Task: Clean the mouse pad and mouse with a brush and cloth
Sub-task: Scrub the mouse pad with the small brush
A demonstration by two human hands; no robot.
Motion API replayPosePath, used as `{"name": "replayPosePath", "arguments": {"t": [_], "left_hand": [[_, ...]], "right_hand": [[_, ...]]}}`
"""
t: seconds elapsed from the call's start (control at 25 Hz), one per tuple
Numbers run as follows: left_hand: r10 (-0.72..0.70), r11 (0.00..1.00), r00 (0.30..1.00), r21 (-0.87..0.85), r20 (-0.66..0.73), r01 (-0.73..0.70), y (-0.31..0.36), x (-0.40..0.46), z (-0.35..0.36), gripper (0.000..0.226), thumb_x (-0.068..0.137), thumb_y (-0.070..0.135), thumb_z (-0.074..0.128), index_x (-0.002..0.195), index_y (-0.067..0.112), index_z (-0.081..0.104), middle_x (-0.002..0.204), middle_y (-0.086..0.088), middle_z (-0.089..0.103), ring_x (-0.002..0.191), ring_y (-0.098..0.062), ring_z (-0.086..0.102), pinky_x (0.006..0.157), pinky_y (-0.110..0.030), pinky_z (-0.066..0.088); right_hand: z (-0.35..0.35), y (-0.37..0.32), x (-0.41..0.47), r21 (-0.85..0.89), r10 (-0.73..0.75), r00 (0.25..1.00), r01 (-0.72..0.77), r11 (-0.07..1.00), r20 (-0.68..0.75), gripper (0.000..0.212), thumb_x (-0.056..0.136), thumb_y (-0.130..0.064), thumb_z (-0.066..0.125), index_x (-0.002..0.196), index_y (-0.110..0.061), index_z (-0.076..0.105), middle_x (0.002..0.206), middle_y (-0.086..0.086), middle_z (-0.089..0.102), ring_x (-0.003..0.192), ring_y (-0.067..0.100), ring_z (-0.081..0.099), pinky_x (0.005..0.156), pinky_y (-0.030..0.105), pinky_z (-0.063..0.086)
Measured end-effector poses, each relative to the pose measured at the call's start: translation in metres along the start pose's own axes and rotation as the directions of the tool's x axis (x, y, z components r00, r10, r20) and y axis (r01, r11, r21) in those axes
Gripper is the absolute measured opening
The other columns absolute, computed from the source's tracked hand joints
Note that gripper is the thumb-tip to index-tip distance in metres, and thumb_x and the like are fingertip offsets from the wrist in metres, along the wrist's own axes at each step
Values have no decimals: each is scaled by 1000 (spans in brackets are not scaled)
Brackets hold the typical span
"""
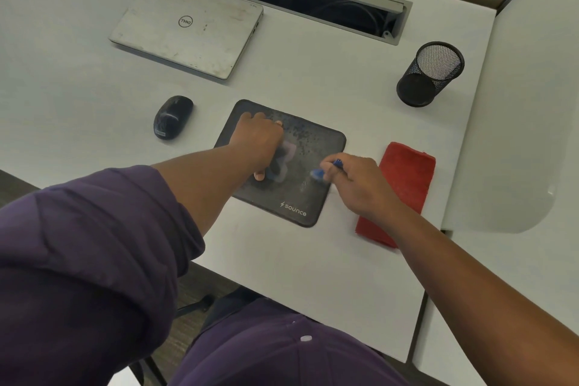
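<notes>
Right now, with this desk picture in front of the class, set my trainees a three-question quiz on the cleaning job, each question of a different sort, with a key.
1. True or false: the mouse sits on the mouse pad.
2. Which hand holds the blue brush? A) left hand B) right hand
3. Fill in: the red cloth lies on the desk to the ____ of the mouse pad.

Key
1. False: it rests on the desk, left of the pad.
2. B; the left hand presses down on the pad.
3. right
</notes>
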State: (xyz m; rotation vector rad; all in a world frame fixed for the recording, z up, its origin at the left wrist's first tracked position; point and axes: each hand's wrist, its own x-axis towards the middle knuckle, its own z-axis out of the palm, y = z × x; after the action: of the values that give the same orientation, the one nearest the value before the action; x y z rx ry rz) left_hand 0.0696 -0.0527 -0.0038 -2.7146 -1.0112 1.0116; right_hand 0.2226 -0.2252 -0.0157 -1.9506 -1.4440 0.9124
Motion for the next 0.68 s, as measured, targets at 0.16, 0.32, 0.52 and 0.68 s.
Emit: {"name": "replayPosePath", "arguments": {"t": [0.16,0.32,0.52,0.68], "left_hand": [[-5,1000,1000,-14,0,5,0,1,1,84,47,40,96,118,18,57,112,2,64,109,-25,50,76,-36,30],[-13,1000,1000,-14,-25,13,0,3,4,88,46,41,96,121,17,56,105,2,64,105,-24,51,74,-35,29],[-11,1000,999,-5,-36,11,1,4,5,94,47,45,96,126,17,55,104,1,65,105,-24,51,74,-36,30],[-11,1000,999,-5,-31,11,0,5,6,94,47,44,96,127,16,55,105,1,65,105,-24,51,74,-36,30]], "right_hand": [[9,1,-12,-204,-1,999,11,979,44,25,102,-31,47,90,-18,66,80,0,70,77,21,63,69,36,47],[12,-3,-24,45,-84,995,82,996,52,29,102,-30,49,79,-18,61,68,-5,63,64,10,56,59,30,42],[27,-1,-30,-43,-42,988,49,998,146,28,101,-30,48,81,-17,63,73,-5,67,70,17,61,67,39,49],[31,-4,-35,123,-73,997,77,989,-32,30,100,-34,44,75,-22,56,65,-11,59,60,10,53,55,29,41]]}}
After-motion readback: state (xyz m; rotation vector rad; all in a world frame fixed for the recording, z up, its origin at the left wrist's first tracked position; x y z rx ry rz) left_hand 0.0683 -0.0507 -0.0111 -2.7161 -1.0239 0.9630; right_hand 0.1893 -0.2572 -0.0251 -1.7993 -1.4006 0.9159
